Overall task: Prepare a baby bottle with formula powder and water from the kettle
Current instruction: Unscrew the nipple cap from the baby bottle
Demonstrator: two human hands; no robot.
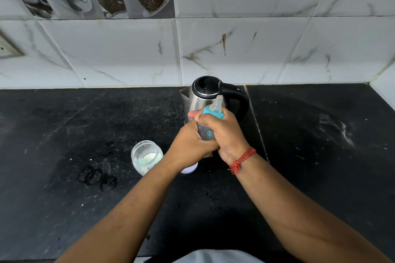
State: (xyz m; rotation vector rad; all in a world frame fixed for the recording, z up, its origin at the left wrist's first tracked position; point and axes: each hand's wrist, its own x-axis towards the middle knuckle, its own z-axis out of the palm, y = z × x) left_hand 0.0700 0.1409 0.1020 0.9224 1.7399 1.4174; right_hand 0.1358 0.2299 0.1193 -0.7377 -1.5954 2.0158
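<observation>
Both hands grip a baby bottle with a teal collar and a clear teat on top, held above the black counter in front of the kettle. My right hand wraps its right side; a red thread circles that wrist. My left hand clasps the bottle's left side and base. The steel kettle with a black lid and handle stands just behind, near the wall. An open glass jar holding whitish powder sits left of my left wrist. The bottle's contents are hidden by my fingers.
A white lid peeks out under my left wrist beside the jar. The black stone counter bears white powder smears at the right and wet rings at the front left. A marble-tiled wall rises behind.
</observation>
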